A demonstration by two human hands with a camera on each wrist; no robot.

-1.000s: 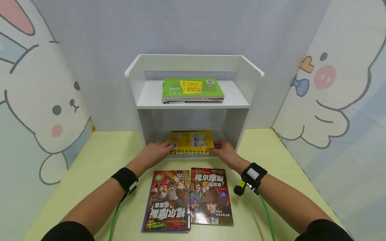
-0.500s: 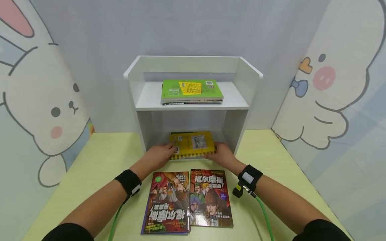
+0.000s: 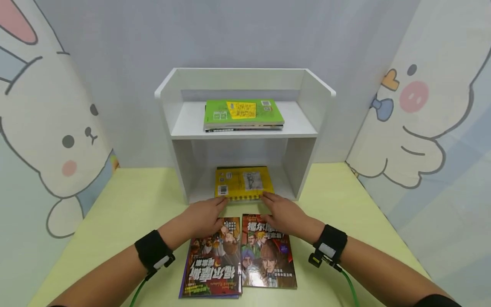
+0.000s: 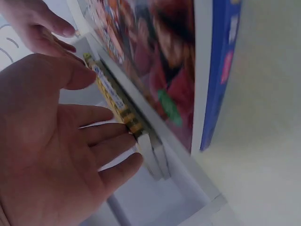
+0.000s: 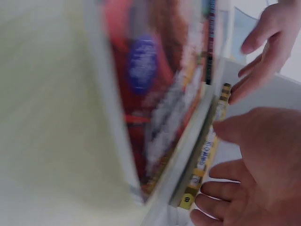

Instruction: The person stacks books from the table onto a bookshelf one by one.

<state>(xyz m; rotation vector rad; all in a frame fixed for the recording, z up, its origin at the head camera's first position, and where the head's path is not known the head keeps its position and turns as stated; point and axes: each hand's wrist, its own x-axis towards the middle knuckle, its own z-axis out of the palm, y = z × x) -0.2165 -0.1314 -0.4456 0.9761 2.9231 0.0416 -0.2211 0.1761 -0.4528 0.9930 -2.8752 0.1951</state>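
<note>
A yellow book (image 3: 241,181) with a checkered spine lies flat on top of another book in the lower compartment of the white shelf. My left hand (image 3: 203,215), fingers extended, is at the left part of its near edge. The right hand (image 3: 285,213) reaches the right part of that edge, also with straight fingers. In the left wrist view the fingertips (image 4: 131,141) are against or very close to the spine. Below my palms, two illustrated comic-style books, the left one (image 3: 215,268) and the right one (image 3: 268,260), lie side by side on the table, their far ends partly covered.
On the upper board of the white shelf (image 3: 245,136) lies a green book (image 3: 243,113) atop other books. A purple-blue book edge (image 4: 221,70) shows beneath the left illustrated book. The pale yellow table (image 3: 142,204) extends to both sides, with cartoon-printed curtains (image 3: 433,140) around it.
Earlier my hands held the yellow book by its sides, its near edge shifting slightly forward. Now it lies flatter and further in, and both hands have released it and moved to its front edge.
</note>
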